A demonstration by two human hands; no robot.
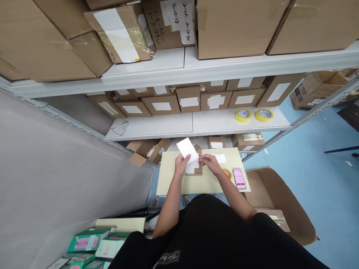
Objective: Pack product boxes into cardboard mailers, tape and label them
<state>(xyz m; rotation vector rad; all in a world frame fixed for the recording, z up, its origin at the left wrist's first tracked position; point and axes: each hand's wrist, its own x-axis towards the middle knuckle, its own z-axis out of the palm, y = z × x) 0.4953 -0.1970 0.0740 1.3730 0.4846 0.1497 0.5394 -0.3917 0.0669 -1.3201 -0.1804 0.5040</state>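
My left hand [181, 165] is closed on a blank-looking white label [186, 147], with the thumb across its lower part. My right hand [210, 163] has its thumb and fingertips pinched at the label's lower right corner. Under the label, a small cardboard box [198, 170] with white paper on top rests on the pale yellow table [171, 183]. Another white slip [220, 158] lies just beyond my right hand. Beside my right forearm are a yellow tape roll [227, 173] and a phone [239, 178] with a pink screen.
A shelf [157, 125] crosses in front, holding several labelled boxes and two yellow tape rolls [242, 115]. Large cartons fill the upper shelf [168, 61]. An open carton [288, 201] stands right of the table; green boxes [88, 241] are stacked at lower left beside a grey wall [56, 168].
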